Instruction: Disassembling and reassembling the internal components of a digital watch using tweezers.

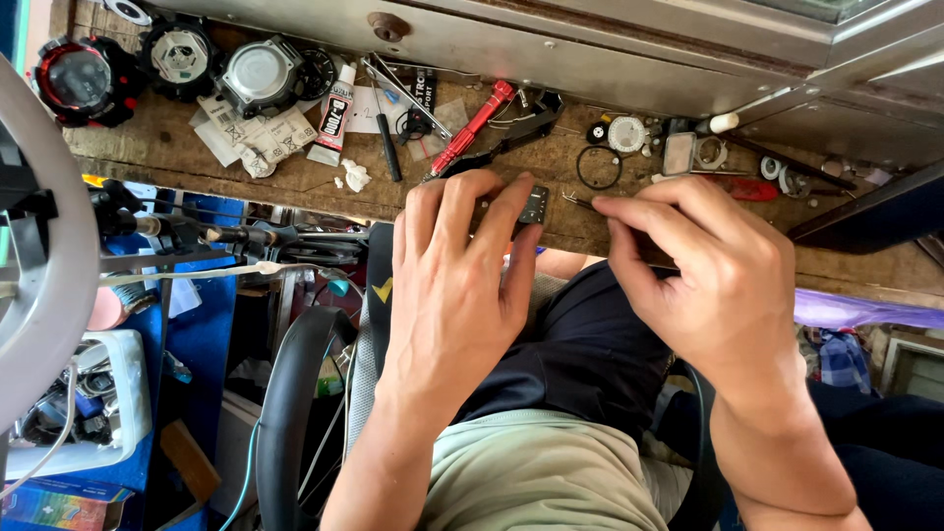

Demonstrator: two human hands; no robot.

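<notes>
At a cluttered wooden workbench (246, 177), the left hand (457, 285) covers most of a small dark part (534, 205), so its shape cannot be told. The right hand (703, 285) hides all but the tip of a thin metal tool (575, 201). Both forearms run off the bottom edge. A grey curved object (39, 285) is cut by the left edge (blurred, too close to identify). Tiny parts near a black ring (598, 167) are too small to make out, and a white tub (118, 393) holds an indistinct tangle.
</notes>
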